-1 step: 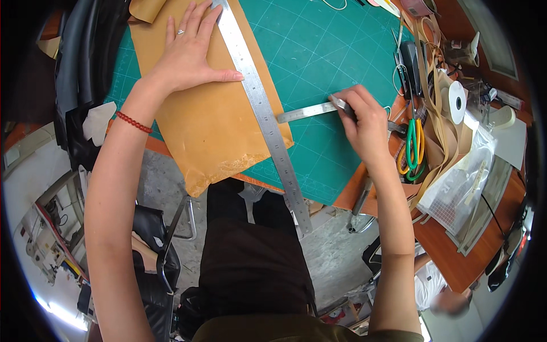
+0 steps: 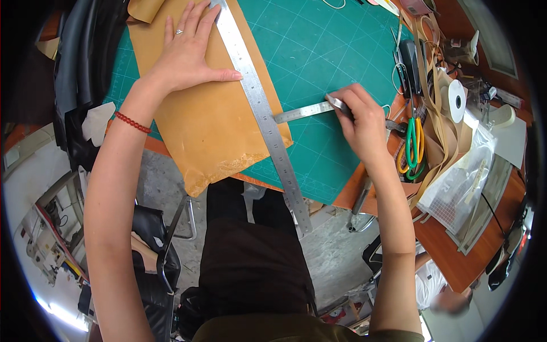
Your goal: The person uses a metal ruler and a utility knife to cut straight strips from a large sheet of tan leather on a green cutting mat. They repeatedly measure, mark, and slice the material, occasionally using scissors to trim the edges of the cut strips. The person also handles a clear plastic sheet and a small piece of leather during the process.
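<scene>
Resting spread left fingers (image 2: 208, 25) on tan sheet (image 2: 199, 122) and long ruler (image 2: 261, 108), grasping short ruler (image 2: 305, 112) with right fingers (image 2: 359, 98)

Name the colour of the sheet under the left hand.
The sheet is tan; see the head view.

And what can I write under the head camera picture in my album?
Left hand spread on a tan sheet, touching a long ruler; right hand holding a shorter ruler.
</scene>
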Demonstrator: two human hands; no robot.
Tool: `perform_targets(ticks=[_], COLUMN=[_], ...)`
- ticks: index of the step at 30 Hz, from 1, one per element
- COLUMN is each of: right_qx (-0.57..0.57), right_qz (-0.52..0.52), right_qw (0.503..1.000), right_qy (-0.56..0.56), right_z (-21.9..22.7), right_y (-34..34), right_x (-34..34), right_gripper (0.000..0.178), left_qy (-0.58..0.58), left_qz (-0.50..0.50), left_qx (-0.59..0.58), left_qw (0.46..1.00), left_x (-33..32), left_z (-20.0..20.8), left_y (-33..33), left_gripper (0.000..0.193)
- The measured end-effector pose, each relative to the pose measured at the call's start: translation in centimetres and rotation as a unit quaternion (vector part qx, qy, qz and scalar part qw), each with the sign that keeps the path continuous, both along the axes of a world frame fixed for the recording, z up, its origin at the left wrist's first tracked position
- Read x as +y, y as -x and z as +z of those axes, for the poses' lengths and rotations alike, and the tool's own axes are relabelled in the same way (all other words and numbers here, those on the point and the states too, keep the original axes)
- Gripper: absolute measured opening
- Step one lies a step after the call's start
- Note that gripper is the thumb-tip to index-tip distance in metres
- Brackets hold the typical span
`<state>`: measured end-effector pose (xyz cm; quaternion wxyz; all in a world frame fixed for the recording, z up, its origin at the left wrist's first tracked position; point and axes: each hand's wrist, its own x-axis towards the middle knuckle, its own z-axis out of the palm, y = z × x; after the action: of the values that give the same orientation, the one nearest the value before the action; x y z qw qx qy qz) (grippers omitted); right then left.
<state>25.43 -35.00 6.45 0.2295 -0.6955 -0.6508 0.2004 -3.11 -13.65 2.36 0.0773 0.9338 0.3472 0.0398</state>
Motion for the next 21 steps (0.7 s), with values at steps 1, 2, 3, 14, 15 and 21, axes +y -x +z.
perform_targets(ticks=[1,2,3,14,15,21], right_qx=[-0.006,-0.011,-0.012,-0.012,-0.016,0.173], right_qz=[0.005,0.011,0.012,0.012,-0.013,-0.199], right_qw=[1.000,1.000,1.000,1.000,1.000,0.950], right_qy=[-0.002,-0.004,-0.002,0.022,0.007,-0.167], right_z=[-0.1,-0.2,-0.4,-0.2,0.0,2.6], right_y=[0.1,0.2,0.2,-0.2,-0.7,-2.0], right_x=[0.1,0.2,0.3,0.8,1.1,3.9], right_gripper=[0.023,0.023,0.023,0.019,0.019,0.022], left_qy=[0.000,0.000,-0.001,0.000,0.004,0.022], left_qz=[0.000,0.000,0.000,-0.001,0.002,0.014], left_qx=[-0.002,-0.004,-0.005,-0.009,-0.009,-0.016], left_qw=[1.000,1.000,1.000,1.000,1.000,1.000], left_x=[0.0,0.1,0.1,0.0,-0.1,-0.4], left_z=[-0.2,-0.4,-0.5,-0.1,0.0,0.6], left_y=[0.1,0.2,0.3,0.1,0.1,-0.1], left_gripper=[0.131,0.131,0.131,0.130,0.129,0.127])
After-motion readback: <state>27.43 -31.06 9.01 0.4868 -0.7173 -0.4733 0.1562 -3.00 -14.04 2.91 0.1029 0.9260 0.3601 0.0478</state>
